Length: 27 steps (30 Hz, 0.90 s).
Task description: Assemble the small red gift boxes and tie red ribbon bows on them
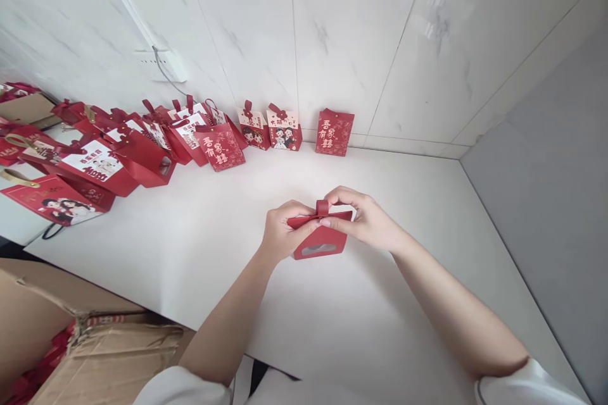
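A small red gift box (335,242) with a clear window low on its near side stands on the white table in front of me. At its top edge rises a red ribbon loop (322,207). My left hand (287,231) grips the upper left of the box, thumb on the near face beside the loop's base. From the other side my right hand (363,218) pinches the top edge, its thumb meeting the left one near the middle and its fingers curled behind the loop. Both hands are closed on the box, and the far-side fingertips are partly hidden.
Several red gift boxes (147,152) crowd the table's left side. Against the tiled wall stand two cartoon-couple boxes (284,130) and a red box with white lettering (334,133). A cardboard carton (109,354) sits below the table's front-left edge. A grey panel (546,139) borders the right.
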Motion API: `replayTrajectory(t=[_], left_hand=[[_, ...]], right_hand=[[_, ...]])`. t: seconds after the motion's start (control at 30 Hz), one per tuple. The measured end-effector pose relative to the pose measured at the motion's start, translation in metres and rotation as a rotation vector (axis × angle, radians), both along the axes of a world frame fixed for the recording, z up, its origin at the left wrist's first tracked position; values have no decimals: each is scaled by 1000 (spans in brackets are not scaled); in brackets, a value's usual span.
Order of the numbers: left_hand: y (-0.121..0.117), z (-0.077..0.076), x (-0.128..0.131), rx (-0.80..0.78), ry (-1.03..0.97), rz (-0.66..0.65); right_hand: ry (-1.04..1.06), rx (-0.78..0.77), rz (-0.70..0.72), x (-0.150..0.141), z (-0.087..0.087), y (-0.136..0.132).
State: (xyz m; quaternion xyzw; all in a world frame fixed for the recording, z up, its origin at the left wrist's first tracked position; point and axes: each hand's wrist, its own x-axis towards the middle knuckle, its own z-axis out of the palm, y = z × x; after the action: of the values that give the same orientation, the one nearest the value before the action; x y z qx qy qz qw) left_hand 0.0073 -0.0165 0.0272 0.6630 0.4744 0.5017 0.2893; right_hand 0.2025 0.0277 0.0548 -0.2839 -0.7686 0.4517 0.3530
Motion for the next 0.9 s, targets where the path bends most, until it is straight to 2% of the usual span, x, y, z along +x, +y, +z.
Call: replayTrajectory(t=[0.1, 0.23, 0.3, 0.47, 0.67, 0.77, 0.9], left_hand=[[0, -1, 1, -1, -21, -9], [0, -1, 0, 1, -49, -58], [0, -1, -1, 3, -57, -72], [-1, 1, 0, -11, -62, -67], [0, 2, 3, -65, -100, -98], [2, -4, 3, -123, -159, -95], [11, -19, -4, -228, -276, -124]], right_hand=[[19, -1, -57, -5, -4, -3], [86, 140, -82, -10, -5, -8], [86, 163, -64, -11, -4, -10], [124, 63, -114, -14, -1, -13], [186, 35, -157, -18, 3, -15], [230, -60, -142, -19, 4, -13], [252, -214, -48, -8, 14, -5]])
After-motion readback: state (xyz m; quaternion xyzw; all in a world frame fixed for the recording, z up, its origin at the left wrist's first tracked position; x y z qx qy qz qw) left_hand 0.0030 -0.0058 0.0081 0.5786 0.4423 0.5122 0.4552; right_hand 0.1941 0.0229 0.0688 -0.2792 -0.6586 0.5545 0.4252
